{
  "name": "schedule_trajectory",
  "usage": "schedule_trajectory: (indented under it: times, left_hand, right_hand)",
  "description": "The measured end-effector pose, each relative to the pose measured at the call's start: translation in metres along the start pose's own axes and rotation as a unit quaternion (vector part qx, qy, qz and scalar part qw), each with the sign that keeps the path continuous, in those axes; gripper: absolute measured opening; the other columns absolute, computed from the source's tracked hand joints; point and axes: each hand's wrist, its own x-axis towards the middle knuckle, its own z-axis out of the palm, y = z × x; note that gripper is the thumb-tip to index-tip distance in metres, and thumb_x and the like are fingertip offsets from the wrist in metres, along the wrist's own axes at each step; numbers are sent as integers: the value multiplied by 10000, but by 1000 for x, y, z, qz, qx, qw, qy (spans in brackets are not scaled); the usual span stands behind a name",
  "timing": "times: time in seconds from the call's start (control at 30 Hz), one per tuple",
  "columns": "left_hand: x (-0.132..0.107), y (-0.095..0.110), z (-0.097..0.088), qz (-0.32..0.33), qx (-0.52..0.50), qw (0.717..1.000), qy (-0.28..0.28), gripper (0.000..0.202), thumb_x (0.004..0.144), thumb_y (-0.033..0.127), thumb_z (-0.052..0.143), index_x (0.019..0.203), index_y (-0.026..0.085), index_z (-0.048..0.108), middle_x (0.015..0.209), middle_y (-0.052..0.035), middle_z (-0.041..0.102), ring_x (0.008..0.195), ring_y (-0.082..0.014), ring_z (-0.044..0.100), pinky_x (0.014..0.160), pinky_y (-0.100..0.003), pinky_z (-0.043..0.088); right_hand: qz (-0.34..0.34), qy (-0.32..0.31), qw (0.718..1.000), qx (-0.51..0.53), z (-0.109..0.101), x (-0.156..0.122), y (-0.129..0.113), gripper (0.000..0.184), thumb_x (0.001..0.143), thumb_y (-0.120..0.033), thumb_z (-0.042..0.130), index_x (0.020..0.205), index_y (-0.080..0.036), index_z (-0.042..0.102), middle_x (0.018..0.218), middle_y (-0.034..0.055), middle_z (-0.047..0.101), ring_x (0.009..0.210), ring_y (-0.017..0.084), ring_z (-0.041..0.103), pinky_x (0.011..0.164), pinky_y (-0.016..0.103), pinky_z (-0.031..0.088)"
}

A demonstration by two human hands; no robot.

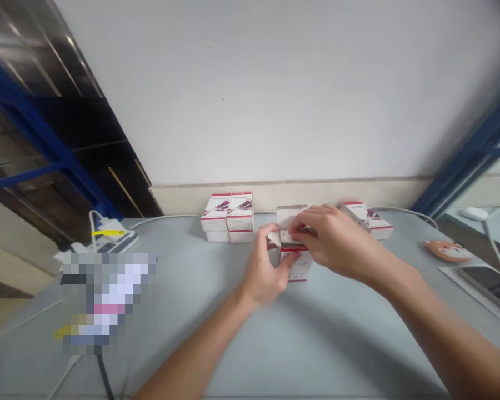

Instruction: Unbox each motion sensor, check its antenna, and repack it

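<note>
Forearms span grey table, hands on box near back edge

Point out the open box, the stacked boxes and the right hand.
Open box (pixel 302 269): head view, red-edged front.
Stacked boxes (pixel 215 214): head view, front of left stack.
Right hand (pixel 329 239): head view, back of hand.

A white wall stands behind a grey table, with a beige skirting band at its base. Blue metal frames flank it; the dark panel at left is probably glass.
</note>
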Motion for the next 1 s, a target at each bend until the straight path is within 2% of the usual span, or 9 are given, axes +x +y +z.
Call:
schedule_trajectory:
  times: [0.3, 0.43, 0.5, 0.57, 0.6, 0.7, 0.8, 0.9, 1.0]
  left_hand:
    - [4, 1, -4, 59, 28, 998, -10, 525, 947, 274, 700, 1388, 253, 417, 1314, -124, 581, 1182, -258, 629, 972, -422, 578]
    - [3, 0, -4, 56, 40, 998, -11, 522, 971, 312, 694, 1399, 248, 401, 1342, -139, 565, 1179, -263, 640, 976, -422, 577]
    - [3, 2, -3, 49, 40, 998, -11, 521, 981, 347, 692, 1399, 247, 398, 1341, -139, 566, 1180, -264, 643, 984, -423, 569]
    - [2, 3, -2, 43, 40, 998, -15, 524, 988, 368, 691, 1403, 255, 392, 1340, -137, 569, 1174, -259, 646, 978, -414, 567]
    - [2, 3, -2, 43, 42, 998, -14, 526, 988, 373, 691, 1405, 261, 390, 1342, -135, 570, 1174, -256, 646, 974, -409, 567]
    - [1, -1, 1, 54, 61, 997, 7, 548, 978, 380, 708, 1412, 268, 392, 1354, -134, 561, 1206, -260, 629, 974, -399, 566]
    - [-1, -6, 4, 70, 95, 992, 38, 555, 961, 378, 734, 1401, 259, 417, 1358, -139, 553, 1276, -275, 596, 1020, -409, 549]
    - [-1, -8, 5, 81, 121, 987, 64, 547, 955, 340, 746, 1393, 256, 431, 1359, -139, 550, 1307, -272, 583, 1061, -415, 530]
    - [0, -4, 5, 97, 143, 982, 79, 546, 941, 284, 760, 1383, 261, 442, 1350, -128, 554, 1313, -258, 581, 1056, -398, 535]
  right_hand:
    - [-52, -13, 998, -12, 7, 4, 1, 310, 876, -13, 527, 761, -243, 700, 741, 14, 706, 698, 210, 633, 786, 398, 507]
    - [-72, 32, 995, 59, 2, -4, 16, 265, 1011, -195, 553, 1102, -295, 780, 1186, 57, 747, 1067, 257, 709, 954, 445, 543]
    - [-31, 99, 990, 94, 1, -8, 36, 247, 1037, -321, 569, 1203, -290, 749, 1298, 75, 703, 1149, 262, 691, 977, 427, 550]
    - [59, 134, 986, 81, 4, -14, 61, 250, 1041, -386, 554, 1127, -263, 754, 1178, 75, 729, 1007, 239, 714, 882, 388, 564]
    - [107, 107, 987, 62, 8, -18, 74, 263, 1033, -415, 556, 1104, -259, 756, 1102, 70, 740, 915, 230, 713, 808, 373, 559]
    - [202, -76, 976, 11, 26, -32, 102, 289, 988, -480, 590, 985, -250, 766, 947, 60, 744, 764, 230, 695, 664, 353, 506]
    - [204, -175, 963, -6, 44, -46, 109, 179, 932, -407, 658, 955, -254, 749, 912, 47, 726, 727, 224, 686, 654, 346, 487]
    - [184, -190, 964, 7, 48, -52, 102, 106, 936, -294, 634, 939, -267, 737, 875, 27, 722, 703, 212, 684, 637, 329, 486]
    - [177, -95, 979, 38, 32, -51, 87, 137, 989, -319, 607, 977, -286, 740, 839, 8, 735, 687, 203, 692, 611, 318, 497]
